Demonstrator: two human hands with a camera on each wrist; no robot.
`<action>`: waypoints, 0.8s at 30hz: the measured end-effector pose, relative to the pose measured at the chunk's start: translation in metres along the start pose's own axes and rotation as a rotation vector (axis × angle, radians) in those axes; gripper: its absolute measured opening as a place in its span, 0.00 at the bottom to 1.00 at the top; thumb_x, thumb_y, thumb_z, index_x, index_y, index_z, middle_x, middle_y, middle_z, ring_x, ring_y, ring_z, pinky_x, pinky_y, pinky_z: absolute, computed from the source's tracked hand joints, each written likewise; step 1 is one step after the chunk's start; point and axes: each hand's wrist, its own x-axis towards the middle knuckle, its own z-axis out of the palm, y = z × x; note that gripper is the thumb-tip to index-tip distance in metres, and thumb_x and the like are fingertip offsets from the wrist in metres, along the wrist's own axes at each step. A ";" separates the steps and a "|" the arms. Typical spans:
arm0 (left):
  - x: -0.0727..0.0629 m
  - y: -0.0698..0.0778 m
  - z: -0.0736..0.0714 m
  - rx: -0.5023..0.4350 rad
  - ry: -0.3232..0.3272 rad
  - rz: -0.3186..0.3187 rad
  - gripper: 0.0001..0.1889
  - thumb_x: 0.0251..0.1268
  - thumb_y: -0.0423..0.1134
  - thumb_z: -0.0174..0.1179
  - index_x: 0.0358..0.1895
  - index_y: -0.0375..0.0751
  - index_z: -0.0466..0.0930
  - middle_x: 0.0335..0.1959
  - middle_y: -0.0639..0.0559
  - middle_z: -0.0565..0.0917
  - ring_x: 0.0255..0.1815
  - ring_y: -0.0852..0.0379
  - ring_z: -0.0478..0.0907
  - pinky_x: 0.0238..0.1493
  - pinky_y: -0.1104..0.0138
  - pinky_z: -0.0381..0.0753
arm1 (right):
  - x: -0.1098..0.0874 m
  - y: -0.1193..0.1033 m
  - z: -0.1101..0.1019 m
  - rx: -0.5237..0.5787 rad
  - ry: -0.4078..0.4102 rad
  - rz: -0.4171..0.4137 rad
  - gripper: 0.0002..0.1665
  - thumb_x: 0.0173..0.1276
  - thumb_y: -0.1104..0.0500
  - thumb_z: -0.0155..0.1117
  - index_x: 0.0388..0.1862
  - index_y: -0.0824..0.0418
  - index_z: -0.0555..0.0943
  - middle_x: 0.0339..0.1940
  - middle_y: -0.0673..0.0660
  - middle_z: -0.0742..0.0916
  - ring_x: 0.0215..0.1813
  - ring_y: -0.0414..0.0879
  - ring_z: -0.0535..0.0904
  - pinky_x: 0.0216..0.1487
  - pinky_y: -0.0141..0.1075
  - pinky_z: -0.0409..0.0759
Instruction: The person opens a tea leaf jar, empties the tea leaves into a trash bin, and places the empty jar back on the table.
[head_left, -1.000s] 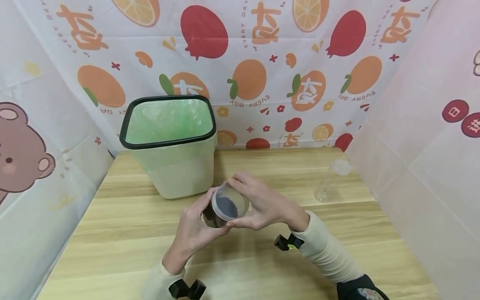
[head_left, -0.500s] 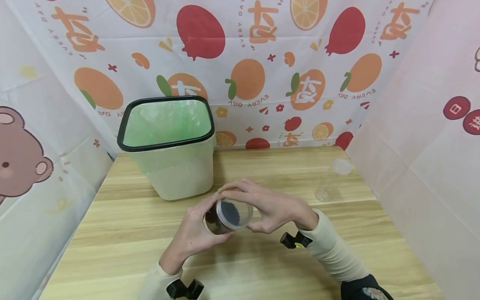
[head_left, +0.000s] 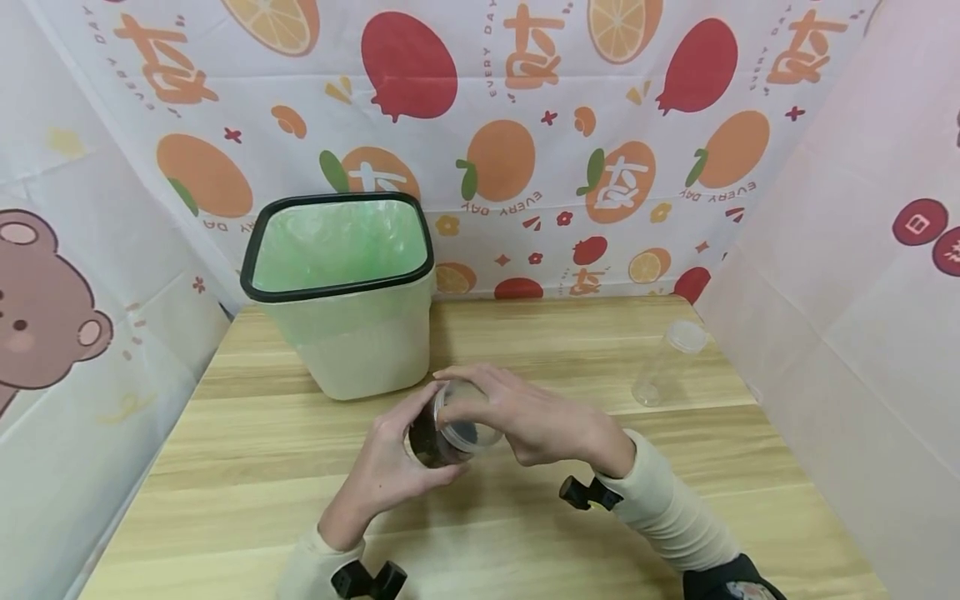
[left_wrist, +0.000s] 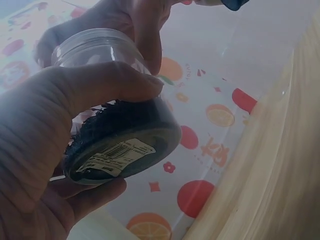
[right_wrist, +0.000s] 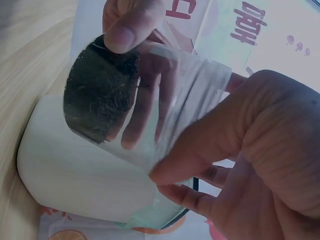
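Observation:
My left hand (head_left: 390, 467) grips the body of a clear jar (head_left: 426, 440), fingers curled round it. The jar is tilted, its lidded end toward my right hand. Dark, shredded or dried contents (right_wrist: 95, 92) lie in its bottom part, and a barcode label (left_wrist: 119, 156) is on its base. My right hand (head_left: 551, 421) is at the clear lid (right_wrist: 192, 110), with thumb and fingers pinching its edge in the right wrist view. In the head view, its fingers partly cover the lid's face.
A pale bin (head_left: 367, 350) with a black rim and a green liner stands behind the hands, to the left. At the right back of the wooden table (head_left: 225, 500) is a tall clear container (head_left: 663, 371) with a translucent lid. Printed cloth (head_left: 495, 83) surrounds the table.
My right hand has turned around the lid, and its fingers now reach farther across the lid's face. The left hand keeps its grip on the jar, nearly in the same place.

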 end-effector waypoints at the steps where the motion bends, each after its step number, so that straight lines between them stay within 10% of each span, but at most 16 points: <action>1: 0.000 0.000 0.000 -0.007 0.000 -0.002 0.54 0.31 0.43 0.85 0.72 0.46 0.71 0.61 0.48 0.85 0.56 0.54 0.84 0.55 0.70 0.83 | 0.000 -0.001 0.000 -0.008 -0.002 0.002 0.56 0.35 0.86 0.53 0.63 0.45 0.74 0.76 0.60 0.68 0.75 0.53 0.67 0.77 0.49 0.68; 8: -0.003 -0.005 0.000 -0.057 -0.009 -0.033 0.54 0.32 0.41 0.85 0.73 0.48 0.70 0.61 0.49 0.84 0.55 0.54 0.84 0.56 0.75 0.80 | -0.001 -0.002 0.004 0.017 -0.008 -0.034 0.53 0.39 0.81 0.54 0.66 0.45 0.71 0.77 0.60 0.65 0.79 0.54 0.61 0.80 0.49 0.64; 12: -0.003 -0.005 -0.001 -0.048 0.011 -0.042 0.53 0.33 0.42 0.86 0.72 0.49 0.71 0.61 0.50 0.84 0.56 0.56 0.83 0.58 0.77 0.78 | -0.001 0.000 0.006 0.178 0.042 -0.035 0.46 0.57 0.69 0.65 0.75 0.50 0.63 0.80 0.62 0.61 0.83 0.55 0.55 0.81 0.51 0.63; 18: -0.003 -0.005 -0.003 -0.039 0.054 -0.054 0.50 0.33 0.42 0.86 0.69 0.47 0.73 0.58 0.50 0.85 0.55 0.54 0.83 0.59 0.81 0.75 | 0.008 -0.007 0.010 0.146 0.207 0.327 0.46 0.67 0.39 0.69 0.78 0.52 0.62 0.73 0.54 0.75 0.71 0.48 0.75 0.68 0.47 0.79; 24: -0.003 -0.005 0.000 0.000 0.083 -0.026 0.49 0.33 0.44 0.86 0.67 0.43 0.75 0.58 0.48 0.85 0.54 0.51 0.85 0.58 0.82 0.75 | 0.018 -0.018 0.020 -0.051 0.192 0.554 0.46 0.67 0.26 0.57 0.73 0.53 0.69 0.63 0.52 0.83 0.53 0.46 0.85 0.46 0.43 0.86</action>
